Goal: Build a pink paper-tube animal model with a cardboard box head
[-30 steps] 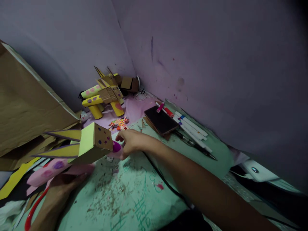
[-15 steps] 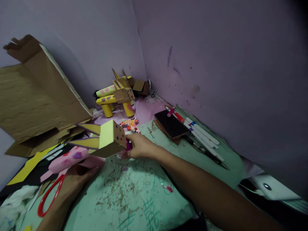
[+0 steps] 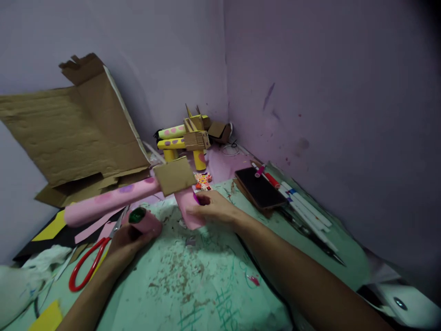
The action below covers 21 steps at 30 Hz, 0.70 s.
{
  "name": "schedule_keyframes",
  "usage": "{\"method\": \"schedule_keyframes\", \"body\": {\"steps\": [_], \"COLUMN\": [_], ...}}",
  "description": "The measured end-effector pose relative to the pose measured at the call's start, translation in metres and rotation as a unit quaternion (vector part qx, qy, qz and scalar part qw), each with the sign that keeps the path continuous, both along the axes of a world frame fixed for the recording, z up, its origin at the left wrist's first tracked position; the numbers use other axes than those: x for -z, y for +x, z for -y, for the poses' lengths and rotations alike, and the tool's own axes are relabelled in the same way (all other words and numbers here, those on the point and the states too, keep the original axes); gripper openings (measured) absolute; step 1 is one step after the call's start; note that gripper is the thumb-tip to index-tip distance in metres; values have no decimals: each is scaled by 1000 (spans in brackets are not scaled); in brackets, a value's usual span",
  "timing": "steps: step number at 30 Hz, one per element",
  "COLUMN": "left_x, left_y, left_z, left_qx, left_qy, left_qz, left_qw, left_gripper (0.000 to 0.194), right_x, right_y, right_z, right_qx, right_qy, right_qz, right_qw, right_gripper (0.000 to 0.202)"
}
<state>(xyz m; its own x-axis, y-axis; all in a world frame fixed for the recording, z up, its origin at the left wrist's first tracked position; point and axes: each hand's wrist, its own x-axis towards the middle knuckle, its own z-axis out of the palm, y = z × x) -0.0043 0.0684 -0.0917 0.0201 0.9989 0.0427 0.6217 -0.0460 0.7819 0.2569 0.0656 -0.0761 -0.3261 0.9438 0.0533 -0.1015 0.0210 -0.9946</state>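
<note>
A pink paper-covered animal figure has a long tube body with darker spots and a cardboard box head in front. My right hand grips a pink tube leg below the head, a bit of purple showing by its fingers. Closed round a short pink tube, my left hand keeps it low beside the body; its open end looks dark green inside. Red-handled scissors lie by my left wrist, their blades partly behind the hand.
Yellow spotted animal figures stand in the far corner. An opened cardboard box leans at the left wall. A phone and several white markers lie on the right. Yellow paper and white crumpled material are at front left.
The figure has turned, so its head now shows a plain cardboard side and more of the body appears. My left hand now has the short tube with its open end showing. The view has shifted.
</note>
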Motion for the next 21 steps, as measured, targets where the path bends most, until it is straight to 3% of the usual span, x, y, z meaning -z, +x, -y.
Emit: {"method": "schedule_keyframes", "body": {"steps": [4, 9, 12, 14, 16, 18, 21], "left_x": [2, 5, 4, 2, -1, -4, -9], "left_y": [1, 3, 5, 6, 9, 15, 29], "left_z": [-1, -9, -10, -5, 4, 17, 37], "left_qx": [-34, -75, -104, -147, -172, -145, -37], "left_qy": [10, 47, 50, 92, 167, 255, 346], "left_qz": [38, 51, 33, -11, -23, 22, 63], "left_qw": [999, 995, 993, 985, 971, 956, 935], "left_gripper": [41, 46, 64, 74, 71, 58, 41], "right_x": [-3, -6, -11, -14, -16, -16, -13], "right_y": [-5, -12, -15, -17, -19, -22, -27], "right_z": [6, 14, 18, 20, 22, 23, 24], "right_qx": [-10, -12, -20, -33, -44, -44, -21], "right_qy": [-100, -248, -291, -312, -333, -349, -350], "right_qz": [-99, -211, -231, -237, -254, -276, -282], "right_qw": [990, 946, 928, 919, 907, 894, 893], "right_gripper": [39, 36, 35, 36, 36, 33, 29]}}
